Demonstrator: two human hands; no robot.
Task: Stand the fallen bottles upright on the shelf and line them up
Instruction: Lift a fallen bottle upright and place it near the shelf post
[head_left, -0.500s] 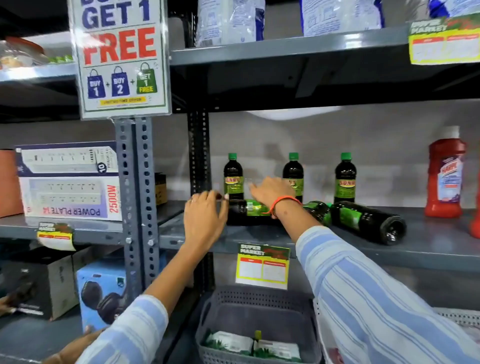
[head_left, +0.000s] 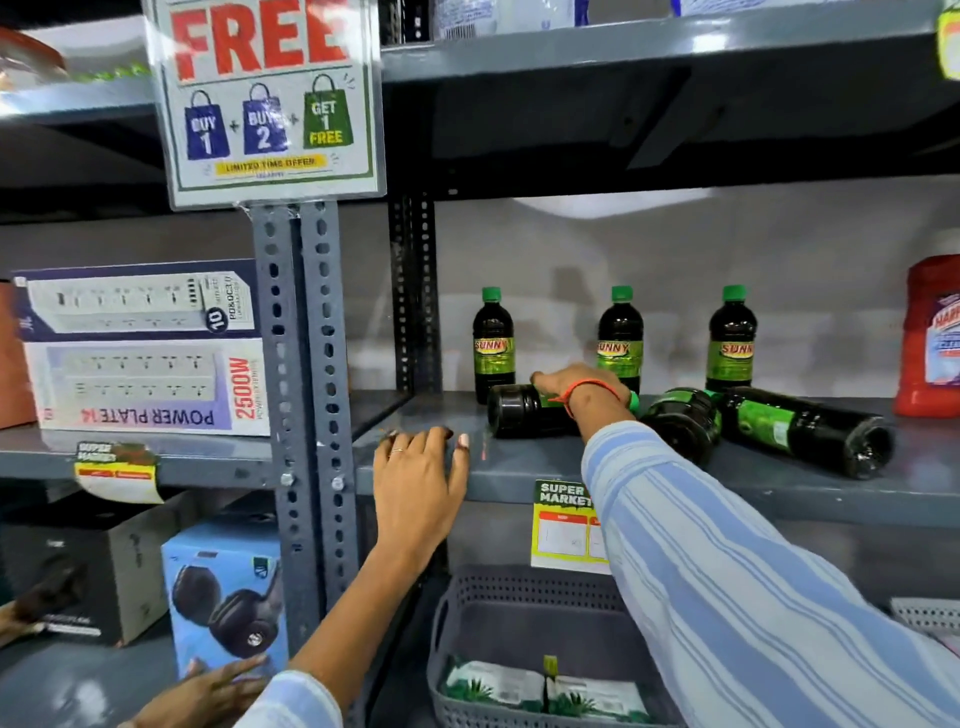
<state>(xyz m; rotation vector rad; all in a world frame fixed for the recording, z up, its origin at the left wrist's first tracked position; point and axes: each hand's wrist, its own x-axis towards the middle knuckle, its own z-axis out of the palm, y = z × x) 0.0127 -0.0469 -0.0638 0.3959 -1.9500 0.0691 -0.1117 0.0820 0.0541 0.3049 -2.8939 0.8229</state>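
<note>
Head view, right hand (head_left: 576, 387) grip grasping fallen bottle (head_left: 524, 410) on shelf (head_left: 779, 488), left hand (head_left: 418, 475) released beside it

Grey slotted-steel shelving (head_left: 304, 364) stands against a pale wall (head_left: 571, 249) lit from above.

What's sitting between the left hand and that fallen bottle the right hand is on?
Nothing: in the head view, only bare grey shelf separates the left hand from the base of the fallen bottle under the right hand.
</note>
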